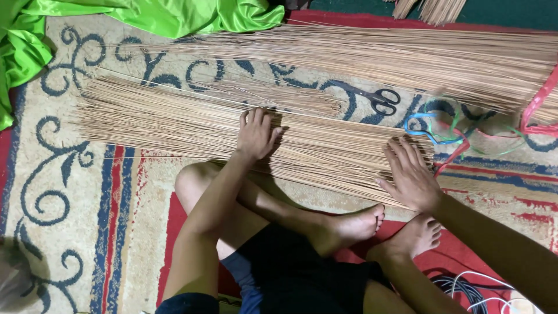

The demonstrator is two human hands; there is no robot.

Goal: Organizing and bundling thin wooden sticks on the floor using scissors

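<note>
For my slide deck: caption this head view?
Both hands, left hand and right hand, press flat on thin sticks spread over patterned rug.

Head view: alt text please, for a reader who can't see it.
A seated person presses the left hand and right hand flat on a layer of thin sticks spread over a patterned rug. Scissors, coloured bands and green cloth lie beyond.

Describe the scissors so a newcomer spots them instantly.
Start at the patterned rug and find the gap between the two piles of thin sticks. The scissors lie there, beyond the right hand. They are the only black-handled metal thing among pale sticks.
</note>
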